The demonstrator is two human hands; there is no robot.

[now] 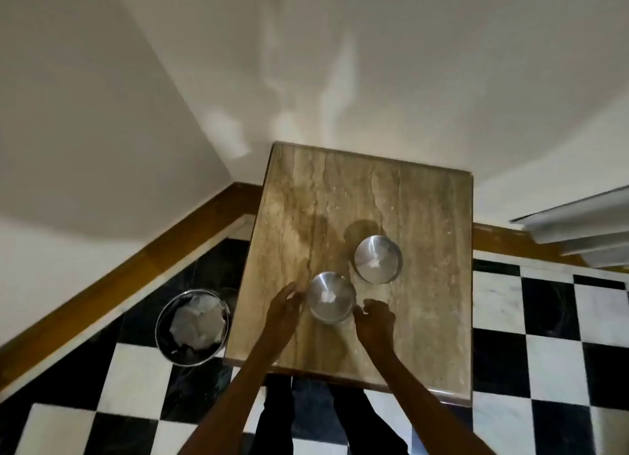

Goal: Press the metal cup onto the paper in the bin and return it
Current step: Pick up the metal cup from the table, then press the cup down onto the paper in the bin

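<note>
Table (pixel 425 284), stone-topped, brown and veined, seen from above against a pale wall. 2 metal cups stand upright on it. Near metal cup (pixel 330 298) sits toward the front-left of the top, something small and white visible at its bottom. Second metal cup (pixel 377 258) stands just behind and to the right of the first, close beside it but not touching, also with a pale patch inside.

Left hand (pixel 284 310) is at the near cup's left side, fingers loosely spread and curved toward the wall of the cup; contact is borderline, fingertips at the rim edge, and I cannot tell whether they actually touch. Right hand (pixel 374 321) is at the cup's lower right, fingers curled partway, thumb pointing toward the cup. Neither hand has closed around it. Both forearms reach in from the bottom of the view.

Bin (pixel 163 332), round with a shiny metal rim, stands on the black-and-white checkered floor (pixel 544 335) just left of the table, near the wooden baseboard (pixel 170 250). Crumpled white paper (pixel 199 323) lies inside the bin, filling most of its opening.
</note>
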